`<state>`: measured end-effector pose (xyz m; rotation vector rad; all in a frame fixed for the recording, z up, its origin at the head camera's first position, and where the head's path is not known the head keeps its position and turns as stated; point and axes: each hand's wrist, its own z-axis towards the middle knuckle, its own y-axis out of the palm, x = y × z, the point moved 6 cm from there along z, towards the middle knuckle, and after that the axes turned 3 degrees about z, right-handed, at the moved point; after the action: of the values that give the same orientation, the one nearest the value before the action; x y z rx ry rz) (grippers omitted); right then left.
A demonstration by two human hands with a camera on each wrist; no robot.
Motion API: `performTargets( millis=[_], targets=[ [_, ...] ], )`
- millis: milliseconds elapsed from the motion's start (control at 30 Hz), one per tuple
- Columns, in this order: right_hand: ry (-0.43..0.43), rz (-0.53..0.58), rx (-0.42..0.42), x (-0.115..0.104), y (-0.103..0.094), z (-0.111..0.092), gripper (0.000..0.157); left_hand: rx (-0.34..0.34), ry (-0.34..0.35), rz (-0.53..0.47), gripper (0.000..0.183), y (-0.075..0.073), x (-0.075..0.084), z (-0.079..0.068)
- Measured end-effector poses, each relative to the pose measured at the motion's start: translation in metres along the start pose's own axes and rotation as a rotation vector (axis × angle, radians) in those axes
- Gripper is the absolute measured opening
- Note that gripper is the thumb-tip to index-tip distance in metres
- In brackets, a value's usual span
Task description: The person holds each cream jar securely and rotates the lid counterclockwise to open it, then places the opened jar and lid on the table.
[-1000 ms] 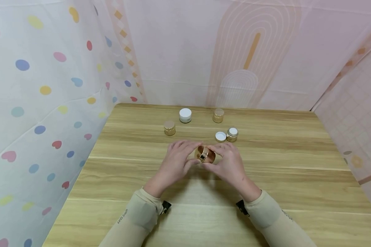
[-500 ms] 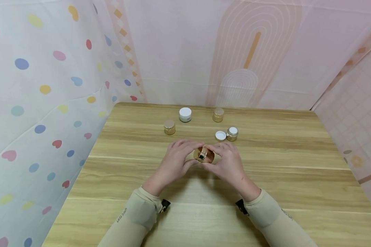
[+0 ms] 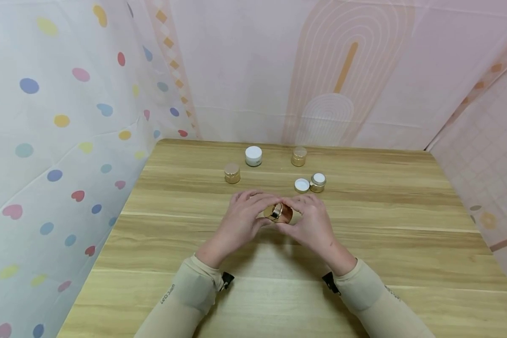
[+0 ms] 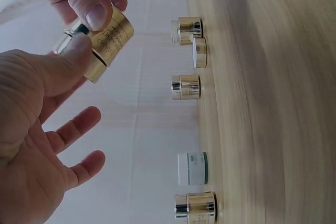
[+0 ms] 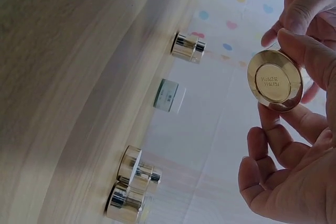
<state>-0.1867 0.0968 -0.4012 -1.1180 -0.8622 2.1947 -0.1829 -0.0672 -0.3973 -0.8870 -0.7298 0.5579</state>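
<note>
A shiny gold cream jar [image 3: 285, 214] is held tilted above the wooden table, between both hands. My left hand [image 3: 244, 217] pinches its lid end with thumb and fingers, the other fingers spread loose in the left wrist view. My right hand [image 3: 313, 219] grips the jar's body near the base. The right wrist view shows the round gold base [image 5: 273, 82] with small printed digits, facing that camera. In the left wrist view, dark lettering runs along the jar's side, and the left thumb [image 4: 73, 59] covers part of the lid.
Beyond the hands stand a gold jar [image 3: 232, 173], a white-lidded jar [image 3: 253, 156] and another gold jar [image 3: 298, 157]. An uncovered gold jar [image 3: 318, 183] sits beside an upturned lid [image 3: 302, 185] with a white inside. Patterned cloth [image 3: 236, 70] hangs behind the table [image 3: 405, 211].
The left fingers have shifted slightly rightward over the lid end, and the gold jar has turned a little. The right hand has barely moved; the jars on the table stay put.
</note>
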Motion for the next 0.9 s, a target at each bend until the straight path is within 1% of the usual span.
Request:
performTargets(
  millis=[167, 300, 367, 467, 567, 667, 800, 900],
  targets=[
    [0.008, 0.003, -0.011, -0.0015, 0.0000, 0.0002, 0.061, -0.030, -0.030, -0.025, 0.054, 0.0017, -0.0024, -0.0009],
    [0.013, 0.006, -0.017, -0.0020, -0.0002, 0.0002, 0.059, -0.034, -0.055, -0.041, 0.063, 0.0022, -0.0047, -0.0016],
    [0.010, 0.005, -0.018, -0.0022, -0.0003, 0.0001, 0.059, -0.022, -0.051, -0.036, 0.067, 0.0016, -0.0047, -0.0016],
    [0.006, 0.006, -0.019, -0.0020, -0.0001, 0.0000, 0.061, -0.004, -0.027, -0.020, 0.069, 0.0003, -0.0030, -0.0014],
    [0.005, 0.001, -0.021, -0.0018, 0.0003, -0.0002, 0.061, 0.011, -0.010, -0.002, 0.068, -0.0012, -0.0012, -0.0010],
    [0.006, -0.001, -0.025, -0.0015, 0.0008, -0.0003, 0.060, 0.016, -0.012, 0.018, 0.063, -0.0019, -0.0009, -0.0009],
    [0.002, -0.013, -0.031, -0.0011, 0.0015, -0.0008, 0.060, 0.000, -0.024, 0.034, 0.060, -0.0011, -0.0023, -0.0013],
    [-0.003, -0.023, -0.032, -0.0001, 0.0022, -0.0011, 0.060, -0.015, -0.036, 0.026, 0.059, -0.0002, -0.0044, -0.0018]
  ],
)
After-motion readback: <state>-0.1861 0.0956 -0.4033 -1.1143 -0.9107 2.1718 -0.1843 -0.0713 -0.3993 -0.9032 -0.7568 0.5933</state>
